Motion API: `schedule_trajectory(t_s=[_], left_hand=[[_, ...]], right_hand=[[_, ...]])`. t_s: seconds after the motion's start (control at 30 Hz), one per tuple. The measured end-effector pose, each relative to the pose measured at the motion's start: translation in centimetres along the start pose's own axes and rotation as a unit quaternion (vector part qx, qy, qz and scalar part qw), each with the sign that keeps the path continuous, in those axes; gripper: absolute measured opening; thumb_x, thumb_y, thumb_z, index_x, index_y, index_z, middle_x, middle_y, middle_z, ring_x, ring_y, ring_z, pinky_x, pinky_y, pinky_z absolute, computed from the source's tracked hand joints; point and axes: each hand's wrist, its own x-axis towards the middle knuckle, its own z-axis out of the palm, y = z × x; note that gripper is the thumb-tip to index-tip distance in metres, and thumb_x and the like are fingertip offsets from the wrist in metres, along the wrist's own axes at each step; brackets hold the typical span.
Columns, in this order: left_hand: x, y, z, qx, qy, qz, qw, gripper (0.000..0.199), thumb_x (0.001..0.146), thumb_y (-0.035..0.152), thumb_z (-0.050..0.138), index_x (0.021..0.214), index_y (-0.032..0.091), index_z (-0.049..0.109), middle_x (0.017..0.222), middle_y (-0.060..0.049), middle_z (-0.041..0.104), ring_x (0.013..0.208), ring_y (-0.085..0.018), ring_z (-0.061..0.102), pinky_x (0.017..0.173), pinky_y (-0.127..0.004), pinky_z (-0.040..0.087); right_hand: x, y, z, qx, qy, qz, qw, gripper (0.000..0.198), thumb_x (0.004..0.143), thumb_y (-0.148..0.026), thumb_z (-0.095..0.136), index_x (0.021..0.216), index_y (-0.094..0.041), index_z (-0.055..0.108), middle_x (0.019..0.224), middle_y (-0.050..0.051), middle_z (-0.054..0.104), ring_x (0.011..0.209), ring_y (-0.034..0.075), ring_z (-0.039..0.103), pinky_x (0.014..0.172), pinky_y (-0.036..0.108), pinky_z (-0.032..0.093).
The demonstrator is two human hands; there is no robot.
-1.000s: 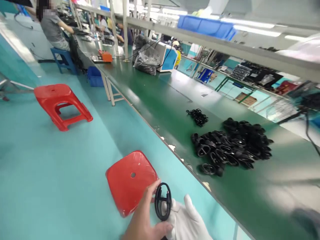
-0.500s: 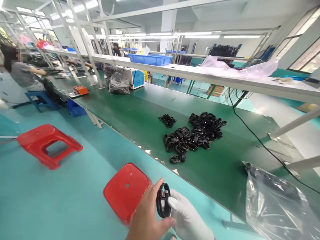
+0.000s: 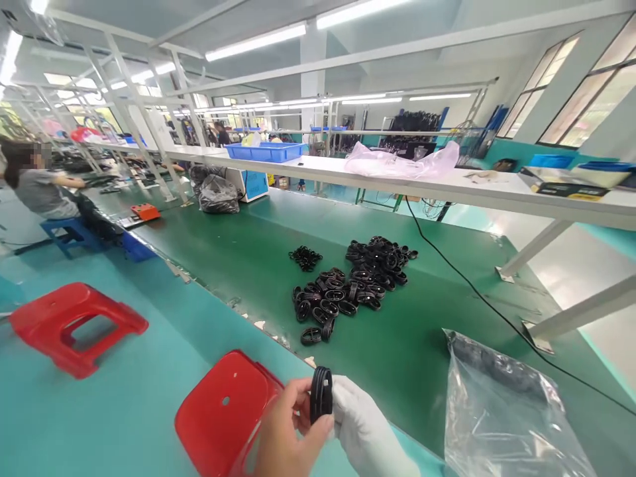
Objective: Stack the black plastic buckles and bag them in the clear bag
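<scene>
My bare left hand grips a black grooved oval ring part, fingers behind it and thumb across its lower edge. In a white glove, my right hand is closed against the ring's right side; its fingertips are partly hidden. The ring stands on edge, seen nearly side-on, above the near edge of the green table. Beyond my hands lies a heap of similar black ring parts. A smaller pile of thin black loops sits to its left.
A clear plastic bag with dark contents lies at the right. Red stools stand on the floor at left. A black cable crosses the table. Overhead, a white shelf holds a blue tray. A seated person works far left.
My view has turned right and tilted up. The ring part has rotated between my hands, showing its grooved outer side more and its open middle less.
</scene>
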Motion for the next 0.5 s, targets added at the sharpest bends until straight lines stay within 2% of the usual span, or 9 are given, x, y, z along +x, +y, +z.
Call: schedule_trajectory(t_s=[0.07, 0.13, 0.17, 0.23, 0.27, 0.33, 0.4, 0.5], left_hand=[[0.4, 0.5, 0.6, 0.003, -0.026, 0.004, 1.0, 0.027, 0.063, 0.027, 0.058, 0.088, 0.017, 0.06, 0.068, -0.001, 0.061, 0.062, -0.015, 0.053, 0.056, -0.023, 0.042], [0.8, 0.9, 0.9, -0.012, -0.066, -0.003, 0.998, 0.024, 0.064, 0.027, 0.057, 0.085, 0.017, 0.059, 0.064, 0.0, 0.058, 0.06, -0.014, 0.053, 0.054, -0.022, 0.042], [1.0, 1.1, 0.9, -0.028, -0.091, -0.006, 0.995, 0.023, 0.064, 0.026, 0.057, 0.084, 0.017, 0.059, 0.065, 0.0, 0.058, 0.061, -0.014, 0.053, 0.054, -0.022, 0.042], [1.6, 1.5, 0.5, -0.076, -0.15, -0.019, 0.986, 0.023, 0.063, 0.026, 0.058, 0.084, 0.017, 0.058, 0.071, -0.001, 0.059, 0.069, -0.016, 0.055, 0.059, -0.023, 0.044], [1.9, 1.6, 0.2, -0.107, -0.178, -0.03, 0.978, 0.024, 0.063, 0.027, 0.06, 0.085, 0.017, 0.058, 0.074, -0.002, 0.06, 0.072, -0.017, 0.056, 0.061, -0.024, 0.045], [2.6, 1.7, -0.8, -0.169, -0.226, -0.061, 0.957, 0.03, 0.063, 0.031, 0.063, 0.088, 0.016, 0.058, 0.077, -0.004, 0.06, 0.074, -0.017, 0.055, 0.062, -0.025, 0.046], [3.2, 1.4, -1.8, -0.215, -0.252, -0.095, 0.939, 0.036, 0.063, 0.038, 0.066, 0.089, 0.015, 0.057, 0.076, -0.004, 0.06, 0.071, -0.016, 0.055, 0.06, -0.025, 0.045], [4.1, 0.5, -3.1, -0.261, -0.265, -0.098, 0.923, 0.044, 0.057, 0.043, 0.071, 0.089, 0.016, 0.057, 0.077, -0.004, 0.061, 0.069, -0.015, 0.055, 0.058, -0.024, 0.044]], right_hand=[[0.2, -0.9, 0.0, -0.045, 0.039, -0.019, 0.998, 0.054, 0.061, -0.046, 0.067, 0.104, -0.017, 0.052, 0.075, 0.002, 0.055, 0.058, 0.013, 0.049, 0.054, 0.028, 0.04], [0.3, -1.8, 0.5, -0.132, 0.086, -0.053, 0.986, 0.055, 0.058, -0.034, 0.069, 0.108, -0.022, 0.05, 0.074, -0.001, 0.054, 0.061, 0.014, 0.05, 0.057, 0.028, 0.041], [0.3, -2.2, 0.9, -0.183, 0.112, -0.071, 0.974, 0.046, 0.06, -0.029, 0.067, 0.103, -0.023, 0.052, 0.071, -0.003, 0.053, 0.06, 0.013, 0.049, 0.058, 0.028, 0.041], [0.4, -3.0, 1.6, -0.256, 0.163, -0.11, 0.946, 0.017, 0.067, -0.029, 0.059, 0.081, -0.021, 0.057, 0.063, -0.004, 0.049, 0.058, 0.012, 0.047, 0.057, 0.026, 0.039], [0.6, -3.3, 1.9, -0.268, 0.184, -0.131, 0.936, 0.012, 0.071, -0.032, 0.054, 0.071, -0.019, 0.055, 0.06, -0.003, 0.048, 0.057, 0.011, 0.045, 0.056, 0.025, 0.039], [0.9, -3.6, 2.4, -0.249, 0.203, -0.169, 0.932, 0.026, 0.078, -0.039, 0.044, 0.066, -0.018, 0.054, 0.06, -0.002, 0.047, 0.057, 0.011, 0.044, 0.055, 0.025, 0.038], [1.2, -3.4, 2.8, -0.212, 0.205, -0.174, 0.939, 0.028, 0.079, -0.043, 0.043, 0.081, -0.019, 0.057, 0.062, -0.002, 0.048, 0.058, 0.012, 0.045, 0.055, 0.025, 0.039], [1.5, -2.6, 3.5, -0.215, 0.203, -0.156, 0.943, 0.036, 0.072, -0.038, 0.057, 0.104, -0.021, 0.054, 0.069, -0.003, 0.052, 0.063, 0.012, 0.048, 0.06, 0.025, 0.042]])
